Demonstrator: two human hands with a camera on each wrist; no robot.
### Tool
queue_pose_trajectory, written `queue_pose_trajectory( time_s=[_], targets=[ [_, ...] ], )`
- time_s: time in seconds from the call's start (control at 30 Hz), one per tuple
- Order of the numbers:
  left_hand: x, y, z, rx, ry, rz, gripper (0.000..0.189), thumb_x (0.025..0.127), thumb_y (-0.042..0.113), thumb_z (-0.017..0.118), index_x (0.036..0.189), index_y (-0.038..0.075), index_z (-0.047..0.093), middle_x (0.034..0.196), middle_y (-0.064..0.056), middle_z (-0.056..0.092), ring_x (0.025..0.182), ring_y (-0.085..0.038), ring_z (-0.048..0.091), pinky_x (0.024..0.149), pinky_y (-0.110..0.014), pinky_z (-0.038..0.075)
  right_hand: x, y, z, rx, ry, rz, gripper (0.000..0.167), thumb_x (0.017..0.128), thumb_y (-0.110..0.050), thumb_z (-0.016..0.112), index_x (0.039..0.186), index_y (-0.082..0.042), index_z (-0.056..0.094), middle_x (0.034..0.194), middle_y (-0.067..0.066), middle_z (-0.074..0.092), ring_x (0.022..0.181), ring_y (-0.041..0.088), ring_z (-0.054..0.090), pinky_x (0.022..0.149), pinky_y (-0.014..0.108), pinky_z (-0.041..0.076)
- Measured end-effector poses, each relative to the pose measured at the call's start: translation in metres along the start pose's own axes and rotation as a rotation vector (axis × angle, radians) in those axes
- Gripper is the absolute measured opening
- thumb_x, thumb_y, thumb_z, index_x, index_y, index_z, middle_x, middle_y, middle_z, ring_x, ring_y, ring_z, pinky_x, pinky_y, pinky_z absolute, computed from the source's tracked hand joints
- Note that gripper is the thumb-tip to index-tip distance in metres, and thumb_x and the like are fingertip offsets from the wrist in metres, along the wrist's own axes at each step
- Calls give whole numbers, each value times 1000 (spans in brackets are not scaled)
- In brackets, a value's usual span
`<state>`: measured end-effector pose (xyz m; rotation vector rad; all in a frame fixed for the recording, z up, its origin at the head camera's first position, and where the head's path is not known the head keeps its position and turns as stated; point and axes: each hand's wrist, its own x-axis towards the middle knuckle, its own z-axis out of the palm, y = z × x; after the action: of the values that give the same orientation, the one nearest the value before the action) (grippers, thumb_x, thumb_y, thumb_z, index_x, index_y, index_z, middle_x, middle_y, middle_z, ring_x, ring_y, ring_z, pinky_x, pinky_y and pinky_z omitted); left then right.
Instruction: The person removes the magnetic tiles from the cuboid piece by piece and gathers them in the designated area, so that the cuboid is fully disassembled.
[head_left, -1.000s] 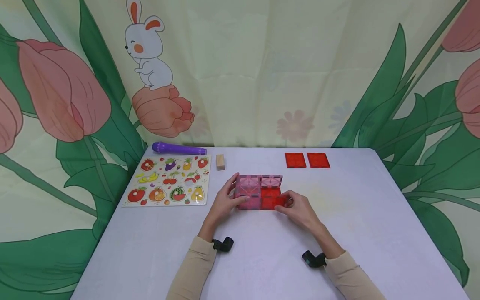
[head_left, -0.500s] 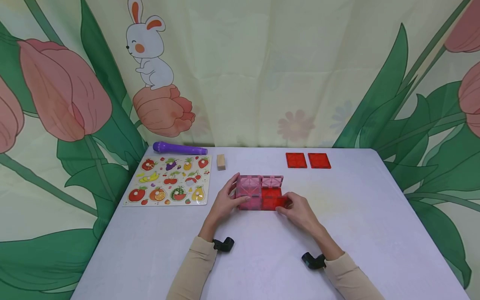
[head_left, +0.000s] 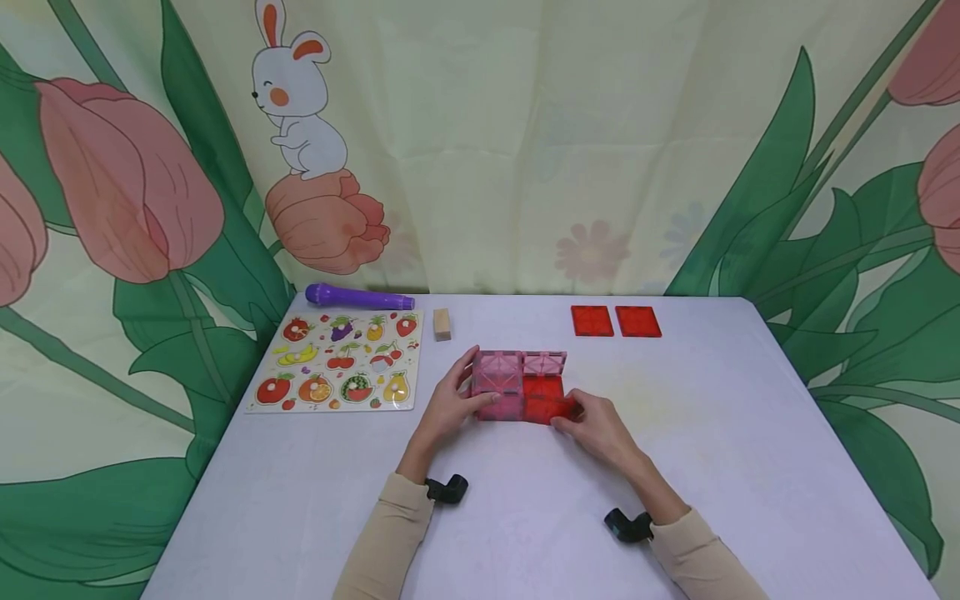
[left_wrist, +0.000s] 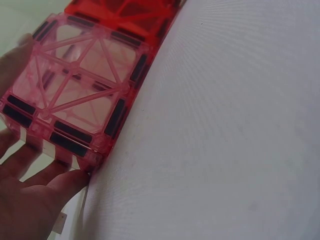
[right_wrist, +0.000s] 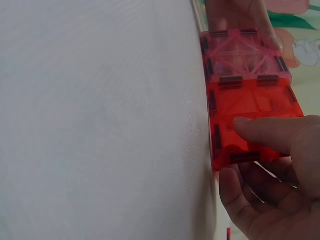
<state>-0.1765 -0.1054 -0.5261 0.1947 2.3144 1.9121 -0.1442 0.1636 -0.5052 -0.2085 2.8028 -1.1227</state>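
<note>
See-through pink magnetic tiles [head_left: 498,367] are joined into a small box in the middle of the table. My left hand [head_left: 447,406] holds it from the left, thumb across the near face and fingers along the side. A red magnetic tile [right_wrist: 255,100] stands upright beside the pink face, its near right corner tilted out toward me. In the right wrist view my right hand [right_wrist: 300,165] pinches this red tile, thumb on its face and fingers behind. More red [head_left: 542,385] shows behind it, under a pink tile [head_left: 543,363] at the back right.
Two red tiles [head_left: 592,321] lie flat at the back right of the white table [head_left: 517,517]. A fruit puzzle board [head_left: 367,346] lies at the left, with a purple toy microphone [head_left: 360,297] behind it and a wooden block [head_left: 441,324] to its right.
My right hand has shifted slightly toward me, and the right end of the red tile has swung outward with it. The left hand stays in place on the pink tiles.
</note>
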Motion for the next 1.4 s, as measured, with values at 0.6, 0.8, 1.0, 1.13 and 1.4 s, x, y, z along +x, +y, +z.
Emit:
queue_pose_trajectory(
  time_s=[0.6,0.8,1.0,1.13,1.4],
  targets=[
    [2,0,-1,0,-15,12,94,80,33,85,158,30,31,164,1,31,151,-31,32,119,-47,37,-5,1,-1,-6,-28,20,25,88,-17,77,108,-10,65,96,4,70,83,15,60,69,24,58],
    [3,0,-2,5,-11,21,91,80,33,85,155,39,33,164,1,32,151,-30,33,119,-46,38,-6,1,-5,2,-26,49,27,87,-17,78,109,-9,64,99,6,70,87,18,63,72,29,61],
    [3,-1,-2,15,-13,12,91,81,34,84,155,40,33,164,1,31,151,-30,32,119,-47,37,-9,4,-9,-7,-16,68,30,87,-18,78,110,-7,63,105,10,70,92,22,64,76,33,63],
    [2,-2,-1,20,-15,9,93,81,34,84,157,33,31,164,1,31,151,-31,32,119,-48,37,-10,9,-13,-9,-7,64,33,87,-18,78,112,-5,62,107,13,69,93,23,62,76,34,62],
    [2,-2,-1,13,-21,10,95,81,34,84,159,28,30,164,2,31,151,-31,32,118,-48,38,-12,19,-21,-1,14,80,39,89,-20,76,119,-3,59,115,17,66,101,27,61,77,37,62]
  ],
)
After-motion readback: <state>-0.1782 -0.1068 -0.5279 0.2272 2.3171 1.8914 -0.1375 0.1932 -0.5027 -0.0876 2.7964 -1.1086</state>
